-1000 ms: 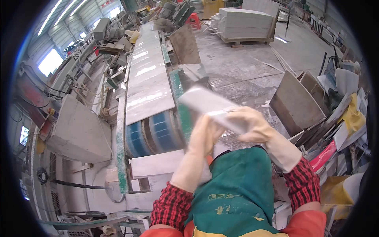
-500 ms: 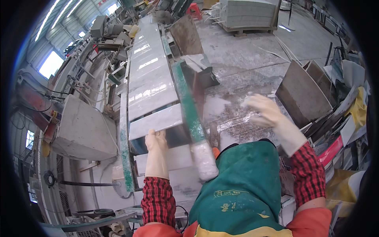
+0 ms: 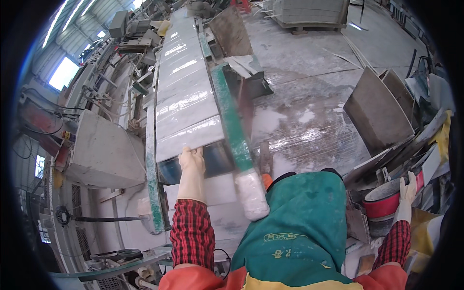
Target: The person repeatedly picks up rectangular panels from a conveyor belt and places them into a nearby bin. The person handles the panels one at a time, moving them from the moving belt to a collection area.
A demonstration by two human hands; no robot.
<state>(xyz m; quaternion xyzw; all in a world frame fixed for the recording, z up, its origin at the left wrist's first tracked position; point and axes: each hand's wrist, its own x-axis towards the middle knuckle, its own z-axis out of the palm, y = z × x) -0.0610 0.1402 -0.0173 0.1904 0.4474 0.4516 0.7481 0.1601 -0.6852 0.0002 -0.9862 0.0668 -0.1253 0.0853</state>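
My left hand [image 3: 192, 162], in a cream rubber glove, has its fingers bent against the near edge of a glossy white slab [image 3: 195, 137]. This slab lies flat at the near end of a row of similar slabs [image 3: 186, 79] on a long conveyor. Below its edge shows a dark blue roller or belt end [image 3: 220, 159]. Far to the right, my gloved right hand [image 3: 408, 188] is closed over the rim of a round red bucket-like container [image 3: 382, 208] with a grey inside. Part of the fingers there is hidden behind the rim.
Green rails [image 3: 234, 123] flank the conveyor, the right one ending in a white wrapped pad [image 3: 252, 197]. A big pale block [image 3: 104, 150] stands left. Brown boards [image 3: 377, 111] lean at right amid scrap. Wet floor [image 3: 304, 130] lies between, with stacked slabs [image 3: 311, 14] behind.
The nearest slab has slid away from me against the row, closing the gap, with my left hand at its edge. My right hand has swung from above the floor down to the red container.
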